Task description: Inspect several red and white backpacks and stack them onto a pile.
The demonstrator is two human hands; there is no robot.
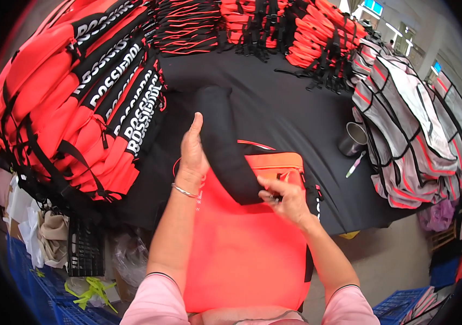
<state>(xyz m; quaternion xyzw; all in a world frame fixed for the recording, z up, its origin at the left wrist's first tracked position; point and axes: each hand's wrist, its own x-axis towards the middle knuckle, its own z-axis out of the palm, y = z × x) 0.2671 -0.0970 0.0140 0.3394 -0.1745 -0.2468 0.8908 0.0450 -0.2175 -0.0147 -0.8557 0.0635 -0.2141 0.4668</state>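
Head view: a red bag (247, 249) lies at the near edge of the black-covered counter (280, 103) and reaches down towards the person's body, with a long black padded strip (221, 146) across its upper part. The left hand (192, 149), a bracelet (185, 190) at its wrist, is stretched out, unclenched, along the strip's left side. The right hand (285, 200) has its fingers curled at the strip's lower end, beside an orange panel (277, 161); whether it grips the strip or something small, I cannot tell. Red-and-black bags (74, 114) are heaped on the left, and more red and black stacks (187, 27) line the far edge. To the right, a metal cup (353, 138) and a slim pen-like item (356, 164) sit near grey pieces with black edging (404, 124)
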